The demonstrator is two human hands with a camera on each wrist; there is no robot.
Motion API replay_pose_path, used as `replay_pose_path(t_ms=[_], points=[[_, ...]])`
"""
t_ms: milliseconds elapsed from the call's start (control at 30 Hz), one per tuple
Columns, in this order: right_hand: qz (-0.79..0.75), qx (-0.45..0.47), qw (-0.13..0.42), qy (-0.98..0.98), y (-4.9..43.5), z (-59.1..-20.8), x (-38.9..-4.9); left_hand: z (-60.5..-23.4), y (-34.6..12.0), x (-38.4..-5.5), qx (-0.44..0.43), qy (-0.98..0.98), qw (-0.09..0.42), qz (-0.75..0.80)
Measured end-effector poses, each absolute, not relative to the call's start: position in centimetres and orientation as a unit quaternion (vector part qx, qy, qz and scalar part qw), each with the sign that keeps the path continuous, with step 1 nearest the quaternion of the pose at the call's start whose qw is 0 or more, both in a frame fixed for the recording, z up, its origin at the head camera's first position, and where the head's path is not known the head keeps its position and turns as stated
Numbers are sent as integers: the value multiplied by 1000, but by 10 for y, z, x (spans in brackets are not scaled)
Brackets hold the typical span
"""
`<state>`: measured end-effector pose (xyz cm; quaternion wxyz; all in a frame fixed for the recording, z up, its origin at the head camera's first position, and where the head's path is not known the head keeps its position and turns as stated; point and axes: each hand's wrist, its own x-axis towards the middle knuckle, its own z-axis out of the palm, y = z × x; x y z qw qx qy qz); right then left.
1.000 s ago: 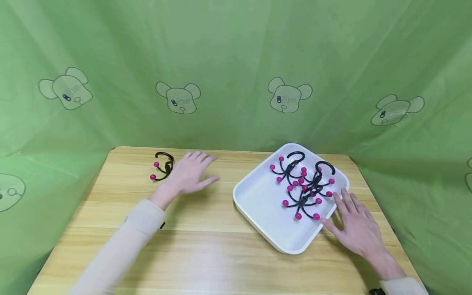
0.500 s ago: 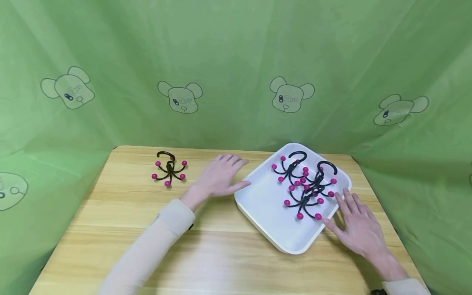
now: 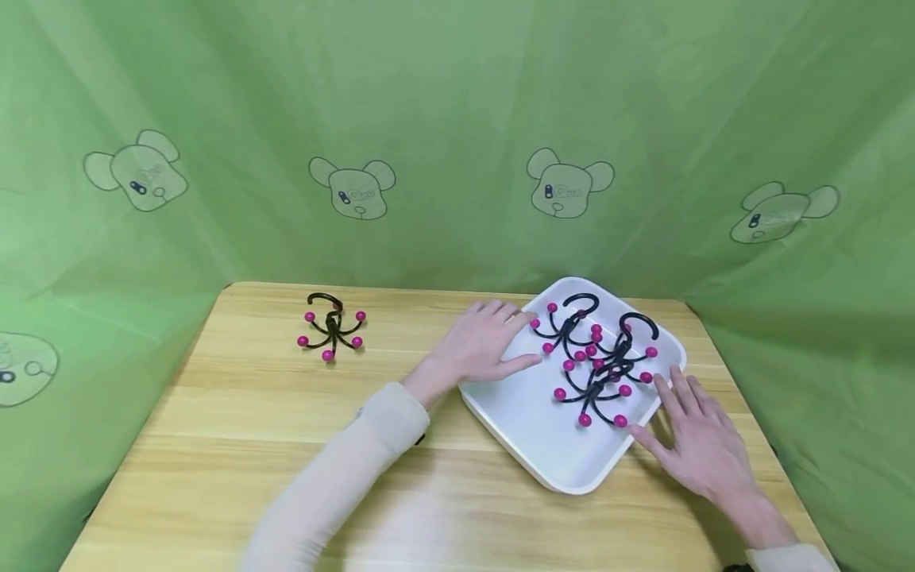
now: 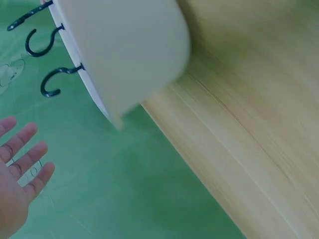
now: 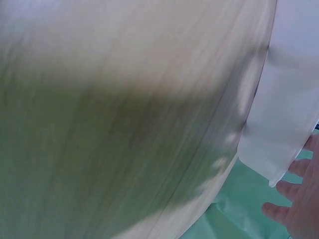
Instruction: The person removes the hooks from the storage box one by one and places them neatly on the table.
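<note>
My left hand [image 3: 482,345] hovers at the left rim of a white tray [image 3: 515,433], fingers straight, with nothing in it. In the left wrist view that hand [image 4: 20,174] is apart from the tray wall [image 4: 134,50]. Three black hanging hooks with pink ball-tipped arms lie inside: a back one [image 3: 568,327], a right one [image 3: 623,342] and a front one [image 3: 592,389], the latter two overlapping. Along the tray's right rim rests my right hand [image 3: 704,445], fingers spread. The right wrist view has this hand [image 5: 301,199] by the tray's outer wall [image 5: 289,89].
Another such hook [image 3: 333,326] lies by itself on the left of the wooden table [image 3: 236,397]. A green curtain [image 3: 443,95] with mouse-head drawings hangs behind the table and at both sides.
My left hand has moved right, from beside the lone hook to the tray's left rim, uncovering that hook. The right hand has stayed at the tray's right rim.
</note>
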<state>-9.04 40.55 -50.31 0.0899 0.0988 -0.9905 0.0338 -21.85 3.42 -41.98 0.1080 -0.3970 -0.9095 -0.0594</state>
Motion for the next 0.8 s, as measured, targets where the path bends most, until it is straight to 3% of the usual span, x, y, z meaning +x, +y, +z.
replay_pose_path(t_ms=[800], points=[[28, 94, 84, -992, 407, -505, -92, -416, 120, -206, -403, -912, 60, -51]])
